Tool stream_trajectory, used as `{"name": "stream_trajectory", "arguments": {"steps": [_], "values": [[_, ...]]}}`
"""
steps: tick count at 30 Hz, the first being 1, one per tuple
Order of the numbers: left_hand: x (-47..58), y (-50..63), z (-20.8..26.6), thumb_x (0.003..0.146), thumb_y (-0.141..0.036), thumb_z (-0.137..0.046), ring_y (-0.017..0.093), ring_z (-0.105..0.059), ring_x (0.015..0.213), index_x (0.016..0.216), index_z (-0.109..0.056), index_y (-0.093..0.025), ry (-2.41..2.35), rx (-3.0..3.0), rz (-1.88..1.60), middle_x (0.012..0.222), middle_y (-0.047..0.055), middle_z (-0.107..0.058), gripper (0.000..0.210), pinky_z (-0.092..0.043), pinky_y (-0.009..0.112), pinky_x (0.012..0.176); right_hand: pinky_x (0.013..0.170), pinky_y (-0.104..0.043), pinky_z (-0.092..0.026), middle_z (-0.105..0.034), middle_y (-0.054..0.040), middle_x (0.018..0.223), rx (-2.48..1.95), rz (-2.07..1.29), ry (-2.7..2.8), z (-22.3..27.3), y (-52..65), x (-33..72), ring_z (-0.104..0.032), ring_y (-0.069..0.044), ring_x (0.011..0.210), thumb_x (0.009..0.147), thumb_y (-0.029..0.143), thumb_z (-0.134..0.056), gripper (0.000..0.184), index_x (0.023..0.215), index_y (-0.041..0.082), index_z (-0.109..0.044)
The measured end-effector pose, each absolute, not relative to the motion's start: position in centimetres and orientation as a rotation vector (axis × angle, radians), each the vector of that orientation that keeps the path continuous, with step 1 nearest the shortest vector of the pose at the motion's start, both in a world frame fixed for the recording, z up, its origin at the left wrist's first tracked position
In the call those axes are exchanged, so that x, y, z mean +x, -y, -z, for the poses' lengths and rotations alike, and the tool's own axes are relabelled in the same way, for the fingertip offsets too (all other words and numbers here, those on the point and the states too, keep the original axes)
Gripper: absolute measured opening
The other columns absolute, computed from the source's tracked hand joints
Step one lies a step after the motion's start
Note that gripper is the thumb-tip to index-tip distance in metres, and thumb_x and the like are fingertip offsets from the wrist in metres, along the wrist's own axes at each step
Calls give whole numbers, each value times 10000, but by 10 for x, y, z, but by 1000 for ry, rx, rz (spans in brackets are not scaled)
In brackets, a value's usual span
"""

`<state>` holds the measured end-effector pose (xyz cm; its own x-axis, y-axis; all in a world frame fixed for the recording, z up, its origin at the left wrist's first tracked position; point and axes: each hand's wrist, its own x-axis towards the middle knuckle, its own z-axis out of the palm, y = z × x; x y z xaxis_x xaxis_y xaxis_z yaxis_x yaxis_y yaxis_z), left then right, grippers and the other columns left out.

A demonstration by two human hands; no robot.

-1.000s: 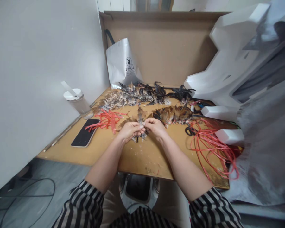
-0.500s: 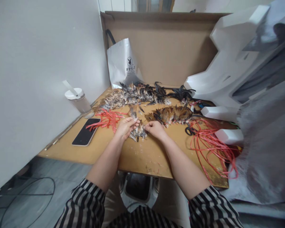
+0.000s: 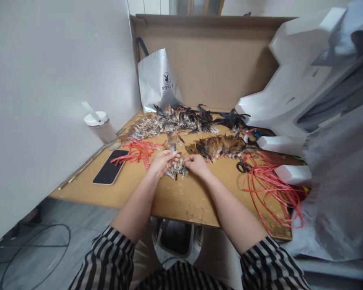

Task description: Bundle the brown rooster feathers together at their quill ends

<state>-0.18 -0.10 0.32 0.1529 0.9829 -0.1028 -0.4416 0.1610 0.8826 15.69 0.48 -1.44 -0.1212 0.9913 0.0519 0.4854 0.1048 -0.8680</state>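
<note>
Above the front middle of the wooden table, my left hand (image 3: 165,162) is closed in a pinch on a feather, whose small dark end shows at the fingertips. Close to its right, my right hand (image 3: 197,164) is also pinched shut; whatever lies between its fingertips is too small to make out. A small heap of grey-brown feathers (image 3: 178,171) lies on the table under and between the hands. Brown feather bunches (image 3: 218,146) rest just beyond my right hand. Behind both hands stretches a long row of mottled and black feathers (image 3: 175,121).
Red plastic strips (image 3: 140,150) lie left, partly over a phone (image 3: 109,169), near a lidded cup (image 3: 102,128). At right are black-handled scissors (image 3: 242,166), a red strip tangle (image 3: 269,187) and white foam (image 3: 293,174). A silver bag (image 3: 155,80) stands at the back.
Both hands stay almost in place, still pinched close together over the feather heap. The whole view has shifted very slightly.
</note>
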Motion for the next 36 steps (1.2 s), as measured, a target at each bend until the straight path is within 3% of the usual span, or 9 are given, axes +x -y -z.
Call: {"name": "stream_trajectory", "arguments": {"steps": [4,9,18,25,29,33,36], "values": [[-2,0,-3,662,-141,-670,47,-565,516,726,-613,-76,-835,823,-1199,676,57,-655,108,-436,110,454,435,-185,-327,-536,21,502,-1384,-1061,1489,5,-3,162,-394,-58,415,596,315,-577,200,665,130,-608],[-3,0,-2,666,-131,-664,50,-568,519,734,-605,-75,-840,810,-1194,686,60,-657,106,-438,115,453,337,-181,-214,-409,73,383,-1325,-1327,1291,1,-2,164,-291,-41,311,584,344,-612,231,695,146,-569],[-2,1,-2,671,-123,-661,59,-587,541,756,-610,-70,-831,812,-1149,714,75,-667,113,-443,117,464,368,-192,-241,-450,53,407,-1460,-1186,1463,1,1,161,-299,-41,347,569,418,-636,287,602,140,-575],[-2,2,-2,677,-115,-653,71,-604,566,764,-613,-68,-817,825,-1123,754,95,-676,107,-456,122,481,465,-197,-332,-529,29,502,-1448,-1077,1571,7,-2,158,-401,-64,443,560,278,-586,163,618,128,-610],[-3,3,-2,687,-115,-645,75,-611,581,778,-625,-54,-815,851,-1071,805,116,-677,111,-470,127,500,424,-191,-305,-516,34,473,-1410,-1098,1435,6,-3,160,-384,-58,408,558,269,-578,151,620,133,-596],[-3,3,0,675,-118,-658,88,-622,607,782,-632,-49,-809,859,-1042,826,127,-676,130,-478,129,509,353,-181,-216,-459,55,406,-1279,-1325,1215,0,-3,164,-310,-40,333,562,294,-609,174,633,144,-557],[-3,2,0,669,-122,-666,85,-621,601,783,-634,-50,-813,862,-1040,816,122,-675,139,-472,120,495,347,-172,-204,-550,19,529,-1103,-1437,1090,-5,-3,165,-334,-30,357,549,318,-651,224,646,144,-549]]}}
